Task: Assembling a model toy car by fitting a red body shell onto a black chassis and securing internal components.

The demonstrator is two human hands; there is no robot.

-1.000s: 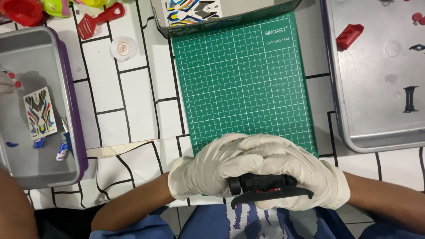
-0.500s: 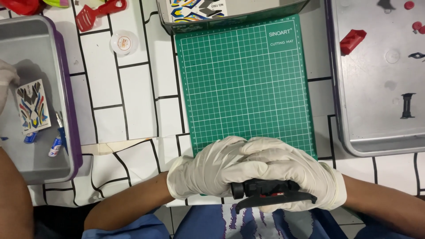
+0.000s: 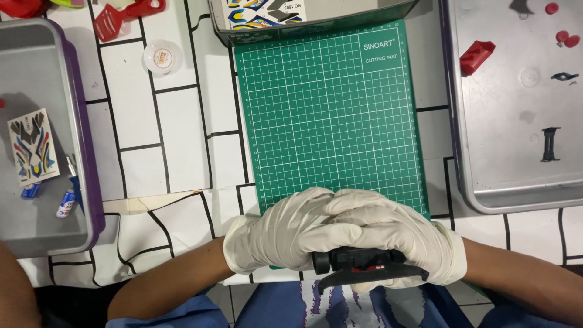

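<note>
From the head view, both gloved hands meet at the six o'clock edge of the green cutting mat. The left hand and the right hand are curled tight together around a small black toy vehicle part, fingers closed over its top so that only its lower black edge, a round wheel-like end and a bit of red show beneath the gloves. The part sits just past the mat's near edge, over the person's blue clothing. At nine o'clock from the hands lies a grey tray with a purple rim, holding a colourful sticker sheet and small blue-and-white bits. At two o'clock a second metal tray carries a red block, small red round pieces and a black strip. At twelve o'clock, beyond the mat, a box holds another sticker sheet. At eleven o'clock sit a small round white container and a red spatula-shaped piece on the white, black-lined table cover.
</note>
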